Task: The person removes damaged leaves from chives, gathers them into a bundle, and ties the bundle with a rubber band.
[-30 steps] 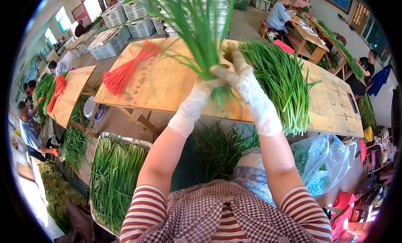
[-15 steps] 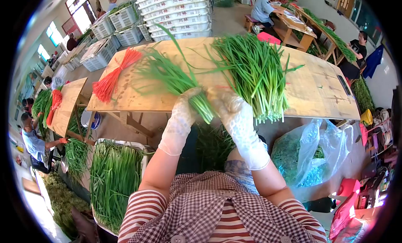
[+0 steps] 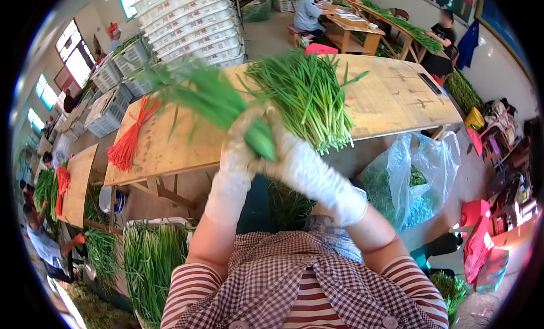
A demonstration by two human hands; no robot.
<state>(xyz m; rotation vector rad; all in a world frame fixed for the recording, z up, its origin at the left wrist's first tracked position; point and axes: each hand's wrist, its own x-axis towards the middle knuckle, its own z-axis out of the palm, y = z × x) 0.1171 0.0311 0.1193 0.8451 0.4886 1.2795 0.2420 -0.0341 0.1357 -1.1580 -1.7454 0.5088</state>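
Observation:
A bunch of garlic chives (image 3: 212, 97) is held above the front edge of the wooden table, its leaves smeared by motion and pointing up to the left. My left hand (image 3: 239, 143), in a whitish glove, is closed around the stem end. Against the other side of the stems presses my gloved right hand (image 3: 288, 153), its fingers curled round them. Just beyond my right hand, a larger pile of garlic chives (image 3: 309, 97) lies on the table (image 3: 391, 111), pale stem ends over the front edge. A bundle of red ties (image 3: 133, 139) rests at the table's left end.
A phone-like dark object (image 3: 429, 84) lies at the table's right. Below stand a crate of greens (image 3: 153, 261) at left and a clear plastic bag (image 3: 405, 179) at right. Stacked white crates (image 3: 192, 31) rise behind the table. A co-worker (image 3: 48, 238) sits at far left.
The bunch has swung left and looks thicker, with both hands now around its stems. My right hand has closed in on it. The whole view has turned, shifting the table leftward.

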